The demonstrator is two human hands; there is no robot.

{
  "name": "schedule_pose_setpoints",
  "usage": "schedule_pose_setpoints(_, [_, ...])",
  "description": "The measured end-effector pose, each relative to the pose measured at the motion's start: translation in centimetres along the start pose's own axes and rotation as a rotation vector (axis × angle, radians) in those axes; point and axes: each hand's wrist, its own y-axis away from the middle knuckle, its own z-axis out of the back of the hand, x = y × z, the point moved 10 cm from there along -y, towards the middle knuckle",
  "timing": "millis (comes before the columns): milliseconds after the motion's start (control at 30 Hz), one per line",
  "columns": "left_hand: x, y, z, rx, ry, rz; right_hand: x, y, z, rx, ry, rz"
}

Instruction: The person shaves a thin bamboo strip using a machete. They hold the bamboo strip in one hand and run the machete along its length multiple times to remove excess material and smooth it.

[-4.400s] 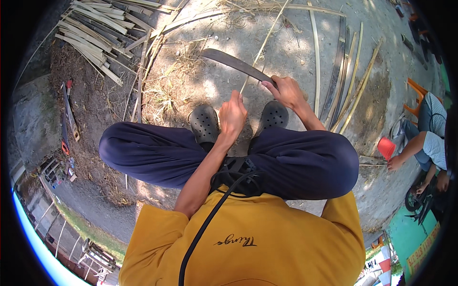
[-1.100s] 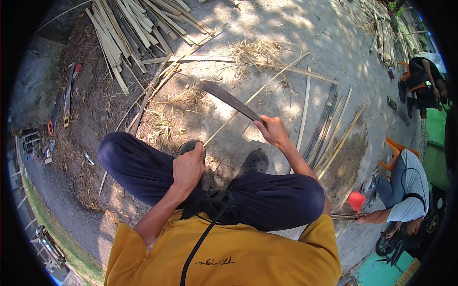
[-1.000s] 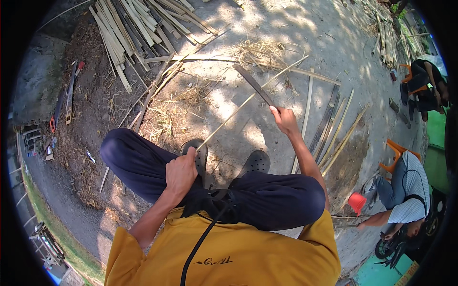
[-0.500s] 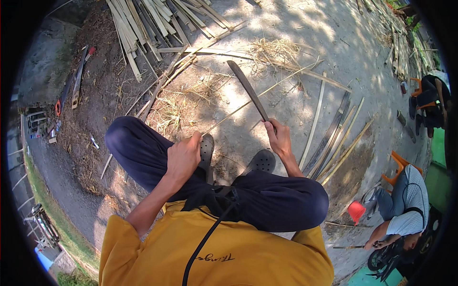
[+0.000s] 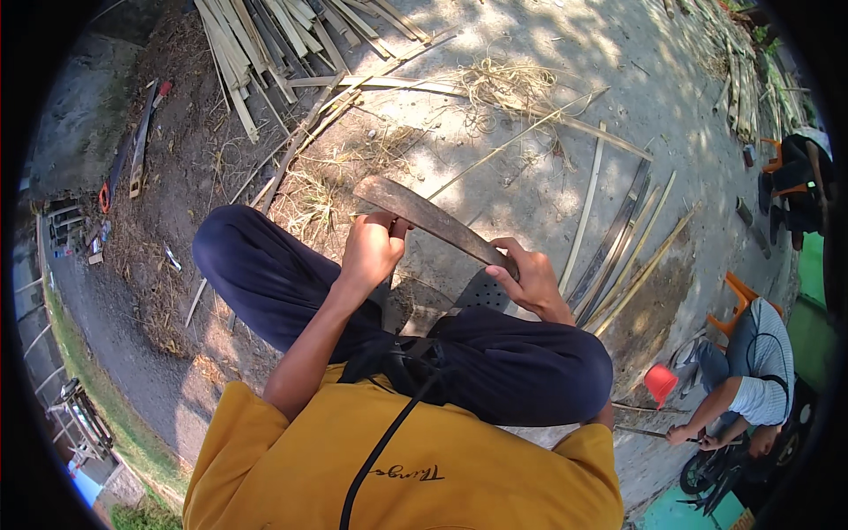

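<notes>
My right hand (image 5: 533, 281) is closed round the handle end of a machete (image 5: 433, 216), whose long brown blade slants up to the left in front of my knees. My left hand (image 5: 369, 256) is closed on the near end of a thin bamboo strip (image 5: 493, 156). That strip passes beneath the blade and runs out to the far right over the ground. The blade's tip part lies over the strip, right beside my left fingers. Whether the edge touches the strip I cannot tell.
Split bamboo slats (image 5: 234, 53) lie piled at the far left, and several longer strips (image 5: 585, 208) rest right of my knee. Curled shavings (image 5: 508, 84) litter the ground. Saws (image 5: 141, 150) lie at the left. A person (image 5: 751, 371) sits at the right beside a red bucket (image 5: 660, 383).
My right hand has swung the machete down to the left, so its blade is now across the strip by my left hand. My left hand has risen slightly to the right.
</notes>
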Motion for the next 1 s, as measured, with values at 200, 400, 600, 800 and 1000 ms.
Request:
schedule_pose_setpoints(200, [-0.7,-0.5,-0.8,-0.025,0.145,-0.012,-1.2,-0.9,-1.5,0.003,0.027,-0.076])
schedule_pose_setpoints(400, [-1.4,0.0,-0.7,-0.085,0.078,-0.015,-2.0,-1.4,0.3,-0.11,0.03,-0.085])
schedule_pose_setpoints(600, [-2.1,0.8,0.0,-0.169,0.008,-0.076,-3.2,-2.2,1.2,-0.177,0.11,-0.11])
schedule_pose_setpoints(800, [-1.8,1.5,-0.7,-0.139,0.034,-0.029,-6.0,-2.4,0.5,-0.173,0.041,-0.218])
schedule_pose_setpoints(1000, [-1.2,2.2,-0.8,-0.123,0.029,-0.024,-8.6,-3.4,-0.4,-0.191,0.014,-0.224])
